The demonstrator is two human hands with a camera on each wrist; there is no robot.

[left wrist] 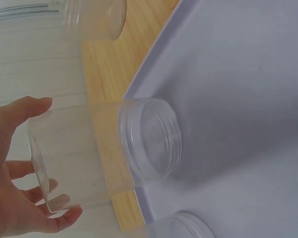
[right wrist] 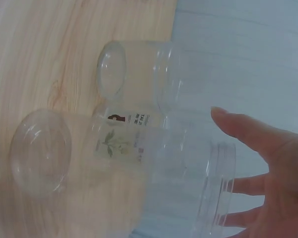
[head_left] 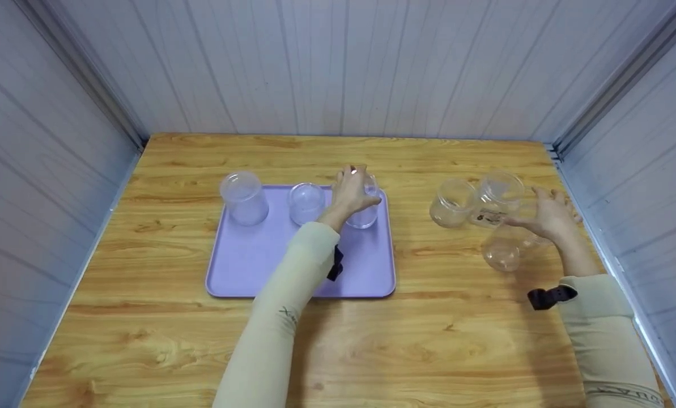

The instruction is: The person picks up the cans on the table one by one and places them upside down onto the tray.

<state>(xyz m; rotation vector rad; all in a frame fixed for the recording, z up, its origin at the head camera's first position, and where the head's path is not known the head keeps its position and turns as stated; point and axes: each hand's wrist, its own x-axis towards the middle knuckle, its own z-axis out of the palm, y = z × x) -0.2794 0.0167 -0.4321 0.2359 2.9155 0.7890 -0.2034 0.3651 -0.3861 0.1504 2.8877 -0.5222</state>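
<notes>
My left hand (head_left: 349, 192) reaches down over a clear plastic jar (left wrist: 84, 153) on the purple tray (head_left: 298, 277). Its thumb and fingers curve around the jar's raised base, while the ribbed rim faces down onto the tray. Over at the right, my right hand (head_left: 553, 218) is spread above another clear jar (head_left: 502, 255), which stands mouth up on the wooden table. In the right wrist view the thumb is apart from that jar (right wrist: 218, 183), and the other fingers lie behind its ribbed neck.
Two more clear jars stand on the tray, one in the middle (head_left: 306, 204) and one at its back left corner (head_left: 246, 198). Beside the right hand are a plain jar (head_left: 451, 204) and a jar with a printed label (head_left: 493, 198). Panel walls (head_left: 338, 68) enclose the table (head_left: 428, 340).
</notes>
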